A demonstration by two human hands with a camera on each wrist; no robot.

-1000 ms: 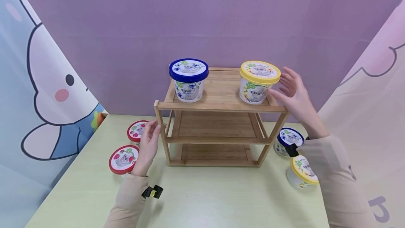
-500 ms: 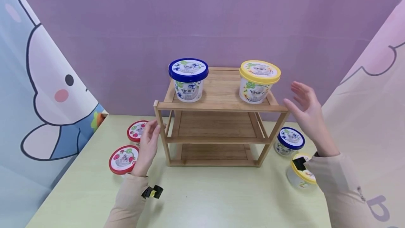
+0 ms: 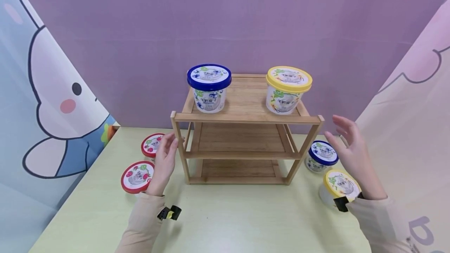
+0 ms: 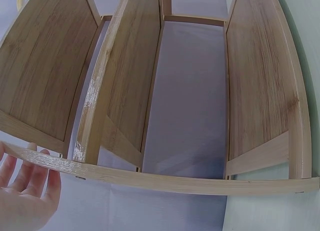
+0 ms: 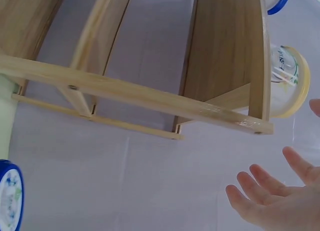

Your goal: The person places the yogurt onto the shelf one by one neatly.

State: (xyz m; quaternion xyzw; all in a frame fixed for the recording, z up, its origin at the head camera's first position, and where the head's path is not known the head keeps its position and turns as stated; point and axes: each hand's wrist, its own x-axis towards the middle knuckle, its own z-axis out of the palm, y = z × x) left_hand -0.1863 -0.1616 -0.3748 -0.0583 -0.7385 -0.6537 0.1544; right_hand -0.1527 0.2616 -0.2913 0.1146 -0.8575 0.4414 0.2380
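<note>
A three-tier wooden shelf (image 3: 242, 118) stands on the table. My left hand (image 3: 165, 163) holds its left front post near the top; in the left wrist view the fingers (image 4: 37, 178) lie at the post, their tips reaching past its edge. On the top tier sit a blue-lidded tub (image 3: 209, 89) at left and a yellow-lidded tub (image 3: 288, 90) at right. My right hand (image 3: 353, 151) is in the air right of the shelf, fingers spread and holding nothing. Below it are another blue-lidded tub (image 3: 321, 157) and another yellow-lidded tub (image 3: 339, 186), the latter partly hidden by the wrist.
Two red-lidded tubs stand on the table left of the shelf: a nearer tub (image 3: 138, 177) and a farther tub (image 3: 152, 145), partly behind my left hand. The pale table (image 3: 225, 221) extends in front. A purple cloth (image 3: 225, 22) hangs behind, with printed curtains at both sides.
My right hand has moved away from the yellow-lidded tub on the top tier, going right and down. That tub stays in place. My left hand has not moved.
</note>
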